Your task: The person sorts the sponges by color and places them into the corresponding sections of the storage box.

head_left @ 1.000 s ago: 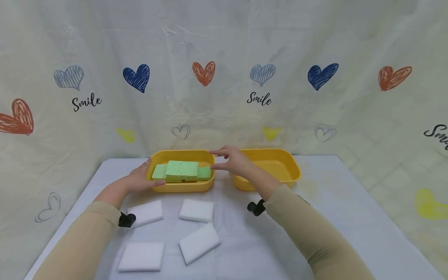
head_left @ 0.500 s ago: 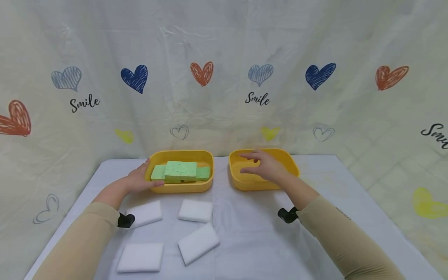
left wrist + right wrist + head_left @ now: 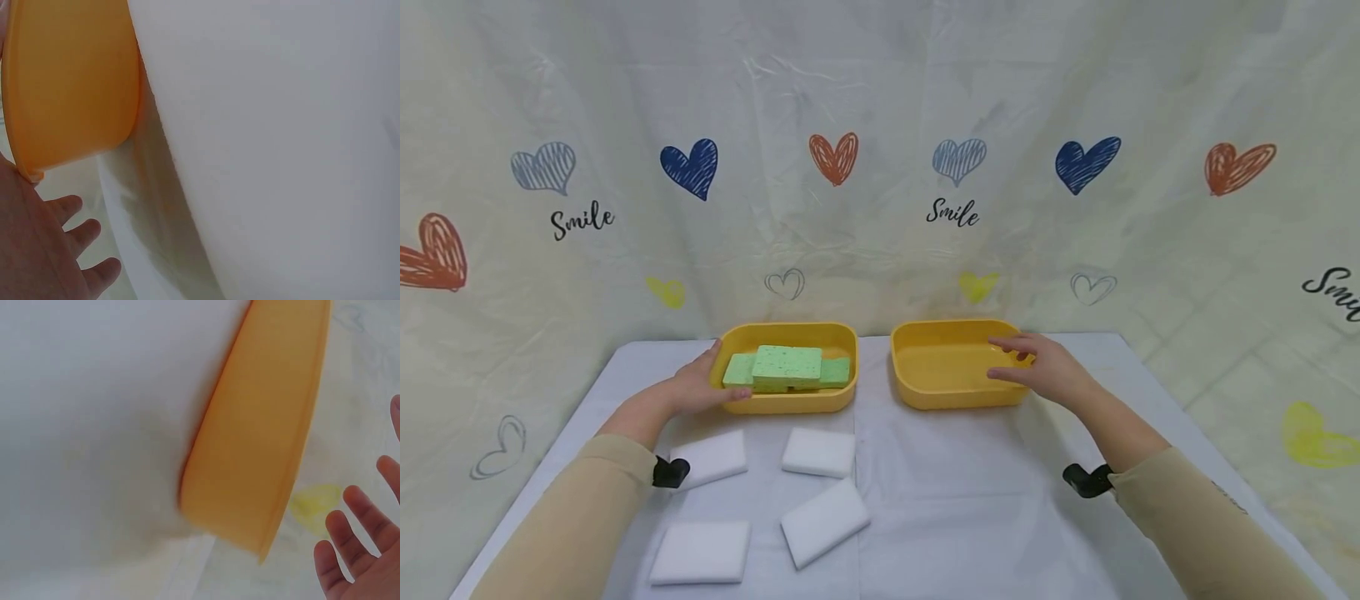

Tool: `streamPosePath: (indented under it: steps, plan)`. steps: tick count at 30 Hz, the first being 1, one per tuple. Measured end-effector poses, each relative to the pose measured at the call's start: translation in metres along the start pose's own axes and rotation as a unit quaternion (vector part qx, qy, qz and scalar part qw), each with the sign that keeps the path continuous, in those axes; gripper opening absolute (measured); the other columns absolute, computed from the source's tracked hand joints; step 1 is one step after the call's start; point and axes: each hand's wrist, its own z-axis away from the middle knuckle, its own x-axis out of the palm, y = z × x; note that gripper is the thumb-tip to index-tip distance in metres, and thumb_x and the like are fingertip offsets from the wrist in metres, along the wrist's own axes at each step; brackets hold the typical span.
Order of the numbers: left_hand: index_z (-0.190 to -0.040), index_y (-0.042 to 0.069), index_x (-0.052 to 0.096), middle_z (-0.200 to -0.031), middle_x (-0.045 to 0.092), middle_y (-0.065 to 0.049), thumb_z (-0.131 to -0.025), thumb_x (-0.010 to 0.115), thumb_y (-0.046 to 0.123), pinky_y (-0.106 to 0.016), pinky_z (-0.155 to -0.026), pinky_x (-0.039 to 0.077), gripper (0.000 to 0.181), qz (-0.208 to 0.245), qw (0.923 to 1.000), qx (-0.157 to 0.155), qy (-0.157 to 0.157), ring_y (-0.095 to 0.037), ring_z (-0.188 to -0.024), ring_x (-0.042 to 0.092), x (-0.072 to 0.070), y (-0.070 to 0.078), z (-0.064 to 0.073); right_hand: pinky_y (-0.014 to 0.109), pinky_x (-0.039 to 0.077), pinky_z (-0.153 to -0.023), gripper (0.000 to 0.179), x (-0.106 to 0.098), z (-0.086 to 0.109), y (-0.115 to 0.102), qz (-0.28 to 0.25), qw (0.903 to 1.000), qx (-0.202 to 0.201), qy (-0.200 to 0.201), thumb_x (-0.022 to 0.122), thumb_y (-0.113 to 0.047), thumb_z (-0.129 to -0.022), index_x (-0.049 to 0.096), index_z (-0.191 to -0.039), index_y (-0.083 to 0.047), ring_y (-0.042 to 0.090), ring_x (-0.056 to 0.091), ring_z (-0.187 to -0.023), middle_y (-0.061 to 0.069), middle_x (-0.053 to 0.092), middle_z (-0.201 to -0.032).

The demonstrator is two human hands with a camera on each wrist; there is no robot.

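Note:
In the head view, my left hand [image 3: 691,388] rests against the left end of the left yellow tray [image 3: 790,403], its thumb by the front rim. The left wrist view shows that tray's wall [image 3: 75,87] with the other fingers stretched out past it. Stacked green sponges [image 3: 787,365] lie in this tray, one on top of others. My right hand [image 3: 1052,367] hovers at the right end of the right yellow tray [image 3: 943,398], fingers apart and holding nothing. In the right wrist view its fingers spread beside that tray's wall [image 3: 256,425]; I see no contact there.
Several white foam blocks lie before the left tray: left rear [image 3: 713,457], right rear [image 3: 820,452], left front [image 3: 702,552] and right front [image 3: 825,523]. Behind the white-covered table [image 3: 955,517] hangs a curtain [image 3: 880,250] printed with hearts.
From the right end of the left tray, my right hand has moved right, across the right tray to its far end. My left hand stays at the left tray's end.

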Motion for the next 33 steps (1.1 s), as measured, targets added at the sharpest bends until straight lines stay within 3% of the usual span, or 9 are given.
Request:
streamPosePath:
  steps: [6,14,23,30,33]
  plan:
    - [-0.155,-0.001,-0.011,-0.159,0.008,-0.033,-0.082,0.068,0.066,-0.069,-0.112,0.018,0.127,-0.006,1.0,0.003,-0.002,-0.053,-0.141,0.017,-0.002,0.002,0.002,0.04,0.049,-0.082,0.083,-0.011,0.011,0.026,0.003,0.9998,0.019,0.007,0.07,-0.068,-0.078,0.056,-0.142,-0.017,0.032,0.05,-0.11,0.015,0.056,-0.131]
    - [-0.156,0.003,-0.012,-0.161,0.007,-0.029,-0.078,0.069,0.069,-0.069,-0.112,0.016,0.13,0.003,1.0,-0.004,0.001,-0.051,-0.143,0.016,0.003,-0.008,-0.005,0.041,0.051,-0.082,0.089,-0.015,0.013,0.042,-0.001,0.9993,0.037,-0.001,0.069,-0.069,-0.078,0.05,-0.147,-0.017,0.033,0.048,-0.113,0.015,0.053,-0.132]
    - [-0.156,0.004,-0.013,-0.161,0.007,-0.029,-0.079,0.068,0.069,-0.07,-0.111,0.015,0.13,0.01,0.9999,0.007,0.001,-0.052,-0.143,0.015,0.002,-0.011,-0.009,0.048,0.051,-0.088,0.093,-0.001,0.001,0.061,-0.027,0.9953,0.082,-0.043,0.072,-0.058,-0.083,0.032,-0.156,-0.017,0.038,0.043,-0.114,0.022,0.041,-0.138]
    - [-0.156,0.004,-0.012,-0.161,0.009,-0.029,-0.079,0.07,0.067,-0.071,-0.111,0.016,0.129,0.013,0.9999,0.008,0.004,-0.052,-0.142,0.017,0.003,-0.01,-0.008,0.044,0.048,-0.086,0.101,0.015,-0.006,0.08,-0.061,0.9898,0.11,-0.066,0.068,-0.064,-0.084,0.016,-0.16,-0.022,0.036,0.044,-0.109,0.024,0.033,-0.141]
    - [-0.157,0.004,-0.011,-0.161,0.009,-0.028,-0.077,0.069,0.07,-0.07,-0.111,0.015,0.131,0.014,0.9998,0.01,0.008,-0.051,-0.143,0.016,0.004,-0.011,-0.008,0.048,0.049,-0.089,0.105,0.019,-0.007,0.083,-0.074,0.9869,0.125,-0.07,0.067,-0.067,-0.082,0.012,-0.161,-0.025,0.037,0.045,-0.11,0.025,0.033,-0.141]
